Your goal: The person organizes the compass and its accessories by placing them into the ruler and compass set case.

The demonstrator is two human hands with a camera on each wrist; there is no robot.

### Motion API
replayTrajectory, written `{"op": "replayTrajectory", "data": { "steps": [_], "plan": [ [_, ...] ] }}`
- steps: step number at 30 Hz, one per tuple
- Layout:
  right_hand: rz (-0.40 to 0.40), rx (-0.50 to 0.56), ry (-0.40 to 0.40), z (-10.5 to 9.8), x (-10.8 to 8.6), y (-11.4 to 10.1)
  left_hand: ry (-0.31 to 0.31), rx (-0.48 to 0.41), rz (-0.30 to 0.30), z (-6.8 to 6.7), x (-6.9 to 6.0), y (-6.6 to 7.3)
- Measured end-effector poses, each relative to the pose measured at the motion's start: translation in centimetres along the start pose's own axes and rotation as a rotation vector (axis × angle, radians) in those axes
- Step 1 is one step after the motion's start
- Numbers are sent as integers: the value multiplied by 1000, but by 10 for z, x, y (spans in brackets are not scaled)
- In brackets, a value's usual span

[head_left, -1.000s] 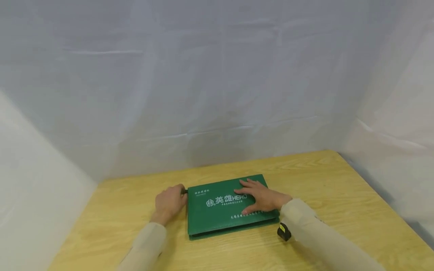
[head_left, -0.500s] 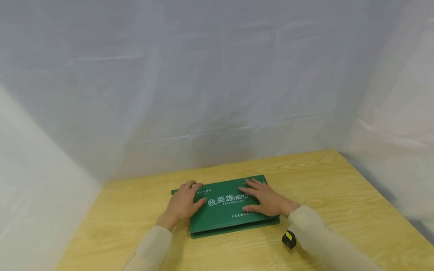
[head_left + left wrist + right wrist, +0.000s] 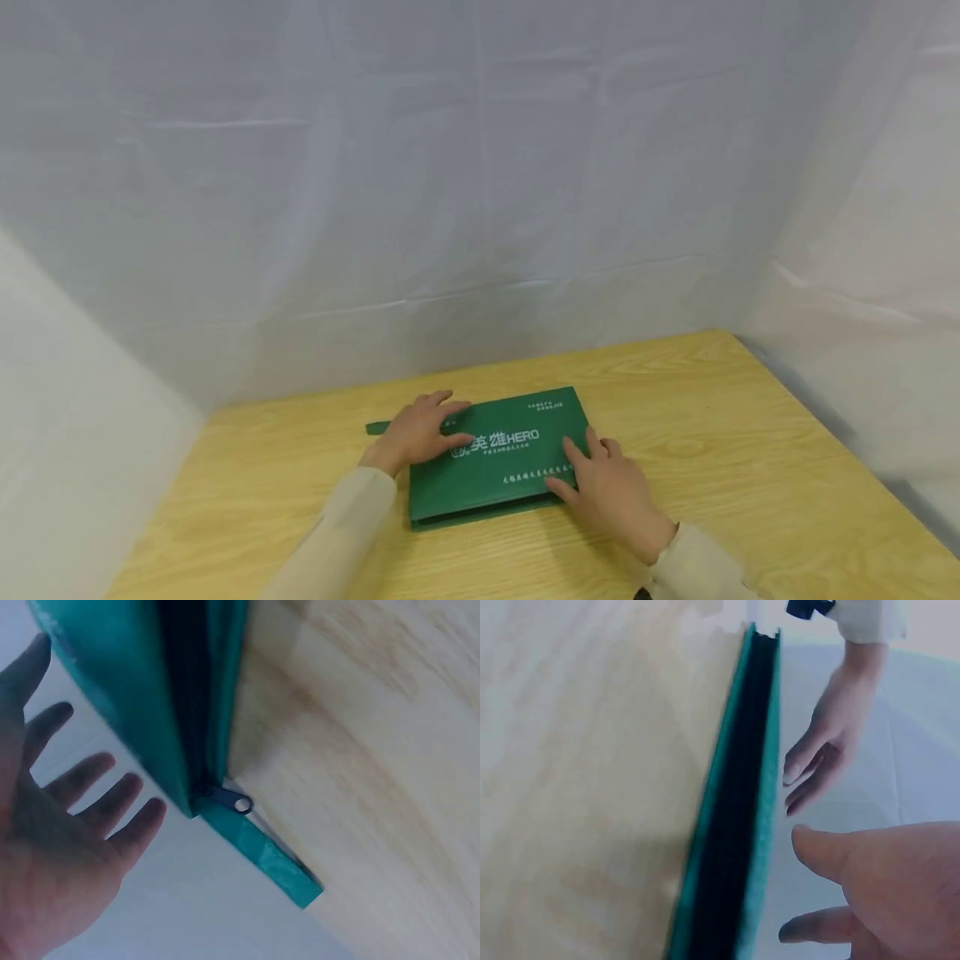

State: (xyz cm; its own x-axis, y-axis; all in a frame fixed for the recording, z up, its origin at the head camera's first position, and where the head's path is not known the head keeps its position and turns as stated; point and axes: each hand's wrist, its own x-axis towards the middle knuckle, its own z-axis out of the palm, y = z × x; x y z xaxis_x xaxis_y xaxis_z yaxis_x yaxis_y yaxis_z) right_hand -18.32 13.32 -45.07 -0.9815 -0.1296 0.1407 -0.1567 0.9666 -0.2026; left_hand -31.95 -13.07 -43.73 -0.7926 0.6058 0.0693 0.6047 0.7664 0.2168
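A green zip document bag (image 3: 498, 487) with white "HERO" lettering lies flat on the table. Its dark zipper (image 3: 193, 697) runs along one side, and a zipper pull (image 3: 229, 799) sits at the corner beside a green end tab (image 3: 277, 866). My left hand (image 3: 420, 429) is over the bag's left end with fingers spread; the left wrist view shows these fingers extended beside the cover. At the right front corner, my right hand (image 3: 615, 492) has its fingertips at the edge of the cover. Neither hand grips anything; contact is hard to tell.
The wood-grain table (image 3: 720, 450) extends around the bag. White sheeting (image 3: 480, 208) stands behind it and at both sides. A small black object (image 3: 642, 594) shows at the right sleeve, at the bottom of the head view.
My left hand has left the bag's upper left corner and moved right onto the cover, exposing the end tab. My right hand has slid from the cover toward the right front corner.
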Motion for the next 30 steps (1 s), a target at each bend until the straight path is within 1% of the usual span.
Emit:
{"op": "replayTrajectory", "data": {
  "steps": [3, 5, 7, 10, 12, 14, 15, 17, 20, 21, 25, 27, 30],
  "plan": [
    [13, -22, 7, 8, -3, -7, -51, 3, -8, 4, 0, -2],
    [9, -41, 33, 13, -3, -13, -67, 4, -10, 6, -2, -3],
    [-18, -97, 99, 17, -3, -17, -76, 1, -9, 6, -3, -2],
    [-70, -211, 242, 22, 0, -21, -83, 7, -11, 3, -5, 1],
    [-90, -281, 325, 24, 5, -20, -89, 25, -20, 1, -7, 2],
    [-90, -311, 369, 23, 10, -20, -93, 35, -33, -1, -10, 4],
    [-86, -317, 371, 23, 13, -19, -97, 36, -39, -1, -12, 4],
    [-68, -317, 326, 21, 19, -18, -113, 29, -45, -1, -16, 6],
    [-79, -321, 257, 20, 29, -13, -136, -6, -50, -1, -23, 9],
    [-85, -313, 217, 20, 34, -11, -142, -15, -52, -1, -25, 10],
    [-113, -211, 39, 18, 54, 0, -164, -35, -74, -3, -34, 16],
    [-124, -154, -47, 16, 63, 5, -179, -26, -82, -3, -38, 19],
    [-159, -90, -130, 13, 77, 12, -204, -25, -86, -4, -45, 25]
  ]
}}
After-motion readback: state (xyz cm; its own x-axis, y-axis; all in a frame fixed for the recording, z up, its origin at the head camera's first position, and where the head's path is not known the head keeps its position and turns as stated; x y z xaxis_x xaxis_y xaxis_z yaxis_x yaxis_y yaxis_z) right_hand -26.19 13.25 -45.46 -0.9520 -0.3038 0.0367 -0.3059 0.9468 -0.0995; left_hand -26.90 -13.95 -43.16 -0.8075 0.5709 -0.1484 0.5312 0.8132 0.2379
